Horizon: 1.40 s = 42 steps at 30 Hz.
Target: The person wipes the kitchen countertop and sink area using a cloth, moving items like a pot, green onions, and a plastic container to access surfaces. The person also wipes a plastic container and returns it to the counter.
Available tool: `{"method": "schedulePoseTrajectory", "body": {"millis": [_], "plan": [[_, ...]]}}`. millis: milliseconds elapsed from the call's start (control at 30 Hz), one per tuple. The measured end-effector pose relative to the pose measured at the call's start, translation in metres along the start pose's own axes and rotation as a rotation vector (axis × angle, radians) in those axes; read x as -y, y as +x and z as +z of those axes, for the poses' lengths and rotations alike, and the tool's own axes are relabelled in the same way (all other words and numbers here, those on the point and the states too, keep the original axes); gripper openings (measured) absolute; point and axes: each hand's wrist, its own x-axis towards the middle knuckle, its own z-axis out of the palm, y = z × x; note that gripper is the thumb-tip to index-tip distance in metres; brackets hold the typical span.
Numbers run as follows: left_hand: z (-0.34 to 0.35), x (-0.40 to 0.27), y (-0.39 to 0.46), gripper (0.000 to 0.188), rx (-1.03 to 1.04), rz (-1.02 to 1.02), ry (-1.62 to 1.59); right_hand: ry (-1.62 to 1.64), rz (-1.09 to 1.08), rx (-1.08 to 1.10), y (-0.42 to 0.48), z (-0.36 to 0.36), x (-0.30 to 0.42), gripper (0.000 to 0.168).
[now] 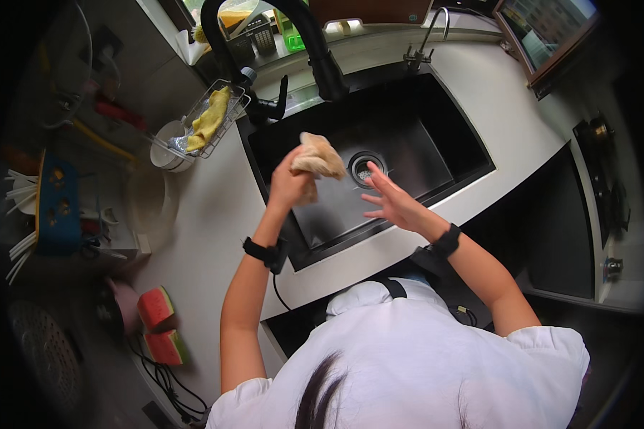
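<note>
A bunched tan cloth [319, 155] is gripped in my left hand [290, 182], above the left part of a black kitchen sink [407, 187]. Part of the cloth hangs below my fingers and looks blurred. My right hand [397, 204] holds nothing; its fingers are spread over the sink's front side, close to the drain strainer [366, 170]. Above the sink's back edge arches a black faucet [322, 59], its spout head pointing down. No running water shows.
On the left, a wire rack [222, 118] holds a yellow cloth [212, 119] over a white bowl [166, 145]. Two watermelon pieces [155, 308] lie on the white counter [198, 252] near black cables [166, 378]. A slim metal tap [429, 40] stands at the back right.
</note>
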Motion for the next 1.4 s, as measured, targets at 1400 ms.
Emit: {"method": "schedulePoseTrajectory", "body": {"millis": [1400], "plan": [[0.03,-0.036,-0.086,0.038,-0.12,-0.312,0.34,-1.163,-0.828,0.427,0.272,-0.027,0.09,0.038]]}}
